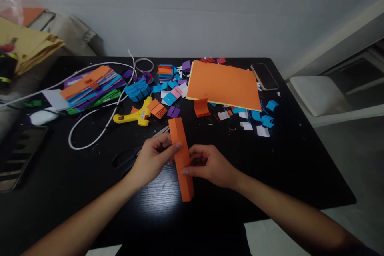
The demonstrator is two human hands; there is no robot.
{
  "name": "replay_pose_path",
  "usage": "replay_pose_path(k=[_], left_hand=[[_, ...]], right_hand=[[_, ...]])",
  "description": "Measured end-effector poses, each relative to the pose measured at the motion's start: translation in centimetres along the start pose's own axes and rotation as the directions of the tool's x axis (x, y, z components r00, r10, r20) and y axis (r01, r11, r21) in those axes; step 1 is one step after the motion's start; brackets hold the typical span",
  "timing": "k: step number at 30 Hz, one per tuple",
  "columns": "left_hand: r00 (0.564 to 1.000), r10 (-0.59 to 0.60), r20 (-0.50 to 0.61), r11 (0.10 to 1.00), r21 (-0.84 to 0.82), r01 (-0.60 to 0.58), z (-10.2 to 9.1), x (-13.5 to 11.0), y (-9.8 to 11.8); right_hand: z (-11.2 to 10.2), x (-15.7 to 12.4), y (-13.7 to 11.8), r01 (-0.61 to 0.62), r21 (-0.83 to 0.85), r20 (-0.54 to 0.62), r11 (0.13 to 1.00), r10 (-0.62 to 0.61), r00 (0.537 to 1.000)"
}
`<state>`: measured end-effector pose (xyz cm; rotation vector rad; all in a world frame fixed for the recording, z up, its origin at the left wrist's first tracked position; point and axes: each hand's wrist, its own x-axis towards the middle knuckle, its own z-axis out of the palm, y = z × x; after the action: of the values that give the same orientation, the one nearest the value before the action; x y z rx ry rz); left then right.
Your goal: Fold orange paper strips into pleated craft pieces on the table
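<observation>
While held by left hand (152, 159) and right hand (211, 165), orange strip (182, 157).

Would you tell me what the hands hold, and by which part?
The left hand and right hand pinch the orange paper strip at its middle.

Left hand (153, 161), right hand (211, 167) pinching, close together.

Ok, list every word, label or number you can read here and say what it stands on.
No text is legible.
The yellow plastic glue gun has a small white label, too blurred to read.
The folded orange paper strip held in the left hand and right hand is blank.
</observation>
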<state>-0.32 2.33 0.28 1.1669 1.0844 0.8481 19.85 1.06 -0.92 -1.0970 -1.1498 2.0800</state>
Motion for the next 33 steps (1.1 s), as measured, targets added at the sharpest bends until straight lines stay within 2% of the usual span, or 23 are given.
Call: replay_pose_path(k=[5,7,8,9,10,11,13,14,15,16,17,18,22,25,27,29,33], left_hand=[[0.998,-0.059,0.033,0.980,-0.186,0.064,-0.5,-0.1,0.0],[0.995,-0.067,0.069,0.960,-0.268,0.083,-0.7,-0.2,0.2],[0.994,-0.062,0.089,0.951,-0.296,0.086,-0.8,-0.4,0.3],[0.993,-0.047,0.113,0.948,-0.308,0.079,-0.9,-0.5,0.5],[0.990,-0.022,0.137,0.951,-0.304,0.063,-0.9,-0.6,0.7],[0.986,0.009,0.167,0.958,-0.283,0.040,-0.9,-0.7,0.9],[0.971,0.064,0.232,0.977,-0.213,-0.014,-0.8,-0.9,1.1],[0.962,0.081,0.259,0.983,-0.178,-0.035,-0.8,-1.0,1.2],[0.956,0.091,0.279,0.987,-0.151,-0.050,-0.7,-1.0,1.3],[0.951,0.097,0.294,0.989,-0.133,-0.059,-0.6,-1.1,1.2],[0.948,0.101,0.303,0.990,-0.122,-0.066,-0.5,-1.1,1.2],[0.946,0.103,0.307,0.991,-0.112,-0.072,-0.5,-1.2,1.1],[0.944,0.104,0.312,0.994,-0.014,-0.105,-0.6,-1.2,0.7],[0.961,0.125,0.248,0.985,0.086,-0.150,-0.5,-1.2,0.3],[0.970,0.180,0.166,0.963,0.169,-0.208,-0.4,-1.2,0.0],[0.963,0.253,0.096,0.928,0.256,-0.269,-0.2,-1.1,-0.3],[0.947,0.311,0.080,0.885,0.338,-0.319,0.0,-0.8,-0.8]], right_hand=[[0.1,-0.5,-0.5,0.072,-0.095,0.044,0.993,-0.068,0.997],[-0.1,-0.8,-1.2,0.163,-0.219,0.046,0.962,-0.156,0.987],[-0.2,-1.0,-1.5,0.240,-0.312,0.039,0.919,-0.239,0.970],[-0.4,-1.1,-1.9,0.331,-0.427,0.033,0.841,-0.351,0.936],[-0.6,-1.2,-2.1,0.414,-0.555,0.032,0.721,-0.478,0.878],[-0.8,-1.3,-2.3,0.463,-0.681,0.042,0.567,-0.601,0.798],[-1.3,-1.4,-2.4,0.447,-0.858,0.095,0.255,-0.775,0.625],[-1.5,-1.4,-2.3,0.412,-0.900,0.127,0.142,-0.819,0.560],[-1.6,-1.4,-2.2,0.389,-0.918,0.151,0.075,-0.842,0.518],[-1.8,-1.4,-2.1,0.384,-0.922,0.160,0.054,-0.849,0.503],[-1.9,-1.3,-2.0,0.398,-0.914,0.153,0.075,-0.846,0.511],[-1.9,-1.2,-1.9,0.417,-0.899,0.127,0.131,-0.835,0.535],[-2.2,-0.6,-2.1,0.418,-0.767,-0.089,0.487,-0.726,0.682],[-2.3,-0.4,-2.3,0.380,-0.636,-0.196,0.672,-0.617,0.762],[-2.3,-0.5,-2.3,0.381,-0.557,-0.203,0.738,-0.566,0.799],[-2.1,-0.7,-2.2,0.386,-0.522,-0.182,0.761,-0.541,0.821],[-1.8,-1.0,-1.8,0.423,-0.507,-0.091,0.751,-0.534,0.840]])
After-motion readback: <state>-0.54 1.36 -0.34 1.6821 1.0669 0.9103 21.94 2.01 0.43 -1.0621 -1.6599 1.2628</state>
